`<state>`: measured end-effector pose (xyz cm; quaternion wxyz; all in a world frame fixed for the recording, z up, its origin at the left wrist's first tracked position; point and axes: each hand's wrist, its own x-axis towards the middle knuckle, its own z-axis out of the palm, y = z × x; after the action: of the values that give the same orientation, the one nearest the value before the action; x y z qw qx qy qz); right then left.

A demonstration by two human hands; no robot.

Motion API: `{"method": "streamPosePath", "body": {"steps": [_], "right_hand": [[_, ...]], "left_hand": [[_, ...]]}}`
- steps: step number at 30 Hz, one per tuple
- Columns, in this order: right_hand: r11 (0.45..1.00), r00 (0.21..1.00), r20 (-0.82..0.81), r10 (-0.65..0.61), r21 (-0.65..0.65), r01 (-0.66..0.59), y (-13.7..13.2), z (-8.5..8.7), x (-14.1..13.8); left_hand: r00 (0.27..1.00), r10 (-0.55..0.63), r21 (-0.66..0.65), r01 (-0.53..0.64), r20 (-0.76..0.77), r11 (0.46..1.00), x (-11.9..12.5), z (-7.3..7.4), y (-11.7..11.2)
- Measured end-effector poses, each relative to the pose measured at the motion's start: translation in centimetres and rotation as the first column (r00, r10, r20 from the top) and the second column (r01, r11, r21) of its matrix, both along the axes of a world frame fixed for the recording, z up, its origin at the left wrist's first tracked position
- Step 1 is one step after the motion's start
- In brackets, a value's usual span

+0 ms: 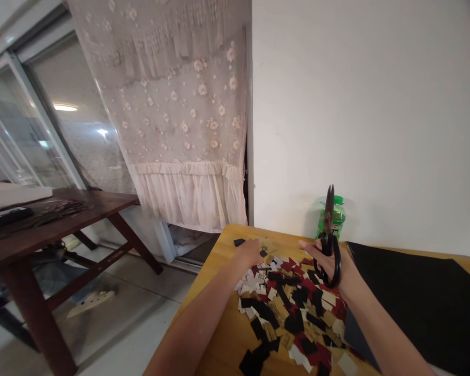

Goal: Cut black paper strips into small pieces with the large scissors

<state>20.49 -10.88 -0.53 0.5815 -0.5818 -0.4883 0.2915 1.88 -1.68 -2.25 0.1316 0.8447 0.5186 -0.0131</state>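
Note:
My right hand (329, 261) grips a large pair of black-handled scissors (329, 230), held upright with the closed blades pointing up. My left hand (248, 253) rests at the far edge of a heap of cut paper scraps (293, 313) in black, red, white and tan. Its fingers curl down among the scraps, and I cannot tell if they hold one. The heap lies on a yellow wooden table (219, 334). A black sheet (411, 308) lies to the right of my right hand. Behind the scissors stands a green plastic bottle (335, 219).
A white wall (356, 104) rises behind the table, and a lace curtain (168, 104) hangs to its left. Further left stands a brown wooden table (62, 219) with dark items and a white board on it, beside glass doors (35, 130). A tiled floor lies below.

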Motion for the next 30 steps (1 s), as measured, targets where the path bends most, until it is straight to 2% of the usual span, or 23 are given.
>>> {"method": "streamPosePath", "body": {"steps": [4, 10, 14, 23, 26, 30], "right_hand": [[1.000, 1.000, -0.005, 0.003, -0.014, -0.004, 0.1, -0.1, 0.1], [0.999, 0.999, 0.028, -0.018, -0.035, 0.019, 0.2, -0.3, 0.3], [0.999, 0.998, 0.065, -0.017, -0.041, 0.020, 0.2, -0.2, 0.3], [1.000, 1.000, 0.012, 0.020, 0.002, -0.020, 0.4, -0.5, 0.4], [0.997, 0.999, -0.027, -0.043, 0.059, 0.044, 0.2, -0.2, 0.0], [0.949, 0.978, -0.153, -0.142, 0.260, 0.178, -0.4, 1.3, -0.5]], "left_hand": [[0.998, 0.055, 0.013, -0.055, -0.038, 0.998, 0.1, 0.1, -0.1], [0.996, 0.071, 0.027, -0.069, -0.054, 0.997, -0.5, 0.7, -0.1], [0.994, 0.086, 0.034, -0.084, -0.061, 0.996, -0.8, 0.6, 0.4], [0.998, 0.025, 0.020, -0.023, -0.062, 1.000, -1.1, 0.6, 0.3], [0.998, 0.014, 0.022, -0.013, -0.062, 1.000, -1.2, 0.6, 0.2], [0.998, -0.002, 0.045, 0.005, -0.059, 0.999, -1.4, 0.4, 0.3]]}}
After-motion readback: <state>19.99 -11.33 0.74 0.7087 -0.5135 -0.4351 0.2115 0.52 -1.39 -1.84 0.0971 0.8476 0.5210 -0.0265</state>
